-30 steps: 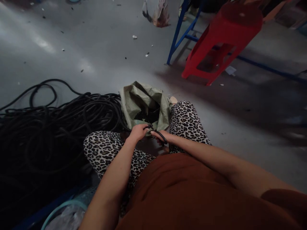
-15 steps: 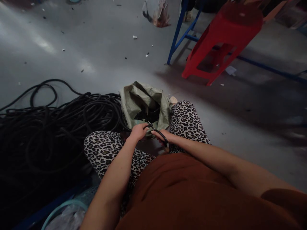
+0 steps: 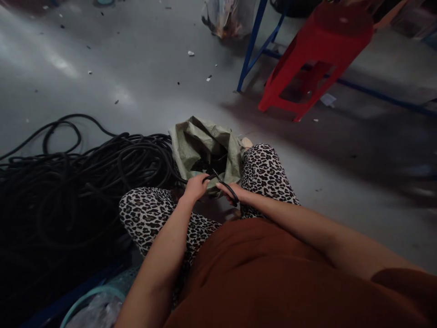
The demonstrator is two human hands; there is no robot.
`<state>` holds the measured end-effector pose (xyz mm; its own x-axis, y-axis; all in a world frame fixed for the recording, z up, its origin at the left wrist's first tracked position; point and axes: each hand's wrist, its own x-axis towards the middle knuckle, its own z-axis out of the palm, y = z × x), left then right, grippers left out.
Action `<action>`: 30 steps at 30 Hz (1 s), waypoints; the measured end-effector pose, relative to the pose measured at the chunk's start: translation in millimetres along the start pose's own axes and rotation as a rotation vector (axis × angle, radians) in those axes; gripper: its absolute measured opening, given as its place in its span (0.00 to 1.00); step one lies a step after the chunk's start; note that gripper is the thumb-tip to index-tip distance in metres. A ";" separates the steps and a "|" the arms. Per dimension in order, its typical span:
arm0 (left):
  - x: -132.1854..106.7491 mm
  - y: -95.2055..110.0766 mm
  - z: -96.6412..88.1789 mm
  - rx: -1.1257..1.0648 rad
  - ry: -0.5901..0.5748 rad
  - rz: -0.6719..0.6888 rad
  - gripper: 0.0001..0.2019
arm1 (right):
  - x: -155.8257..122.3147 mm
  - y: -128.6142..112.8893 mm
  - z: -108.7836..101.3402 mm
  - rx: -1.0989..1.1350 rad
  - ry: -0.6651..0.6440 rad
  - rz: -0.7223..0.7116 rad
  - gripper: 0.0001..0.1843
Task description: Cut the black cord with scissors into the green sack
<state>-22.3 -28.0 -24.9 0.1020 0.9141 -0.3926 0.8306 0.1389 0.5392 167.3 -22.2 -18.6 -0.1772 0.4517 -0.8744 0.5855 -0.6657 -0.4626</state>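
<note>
And here's the left hand (image 3: 197,186), fingers closed and thumb pressing down on a length of thin, round, black rubbery cord (image 3: 209,177), a short end of it poking out on the side towards the other hand. Just beside it, the right hand (image 3: 235,191) is curled around a pair of dark metal scissors with black looped handles (image 3: 231,190), gripping, not spread, the blades angled up and across towards that cord end; whether they touch it, or how wide they are parted, I can't tell from here! Right beyond both hands, a crumpled, pale green woven-plastic sack (image 3: 236,157) gapes open, its near rim close to the fingertips, dark pieces down inside it. Out to the left of the left hand, a great tangled heap of black cable (image 3: 136,152) sprawls over the smooth grey floor (image 3: 150,86), one strand leading in to that hand's outer side. Knees in black-and-white leopard-print cloth trousers (image 3: 268,175) flank the pair of hands. Farther off, beyond the right hand and to its right, there's a tall red plastic stool (image 3: 327,41) near a blue metal frame (image 3: 250,50), both well apart from the fingers
</note>
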 end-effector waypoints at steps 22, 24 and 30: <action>0.8 -3.0 -7.1 0.046 -0.065 -0.043 0.19 | -12.8 -3.4 -2.1 -0.111 0.029 -0.047 0.29; 0.2 -2.2 -8.0 0.050 -0.070 -0.042 0.19 | -10.9 -2.6 -2.0 -0.119 0.032 -0.052 0.29; -0.1 -3.8 -8.0 0.078 -0.077 -0.049 0.18 | -3.8 2.2 -1.2 -0.189 0.029 -0.059 0.30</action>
<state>-29.8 -25.6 -20.9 0.0999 0.8743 -0.4749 0.8756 0.1494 0.4593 170.2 -24.6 -16.1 -0.1941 0.5053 -0.8408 0.7134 -0.5156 -0.4746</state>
